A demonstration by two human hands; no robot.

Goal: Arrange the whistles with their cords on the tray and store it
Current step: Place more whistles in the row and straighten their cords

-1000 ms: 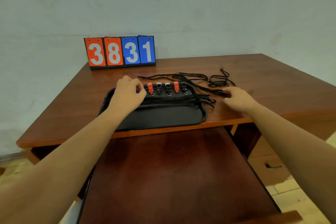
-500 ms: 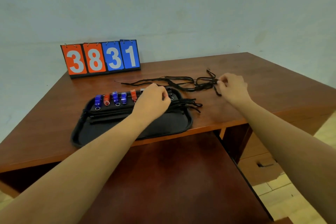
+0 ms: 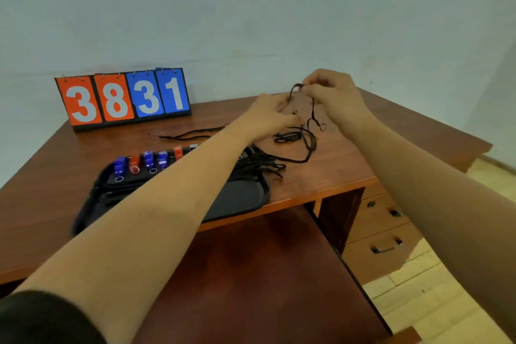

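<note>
Head view: one cord [image 3: 312,110] is pinched between left hand [image 3: 268,117] and right hand [image 3: 332,98], beyond the tray [image 3: 243,195], where whistles [image 3: 148,158] are lined.

You're holding both hands up over the desk [image 3: 349,176] on one black cord [image 3: 312,109]. Your right hand [image 3: 335,98] pinches it at the top, and your left hand [image 3: 268,117] grips it just below. The rest dangles to a loose loop on the wood. Near the front edge, the black tray [image 3: 245,198] has a row of blue and red whistles [image 3: 148,160]. The scoreboard [image 3: 122,98] at the back reads 3831.
</note>
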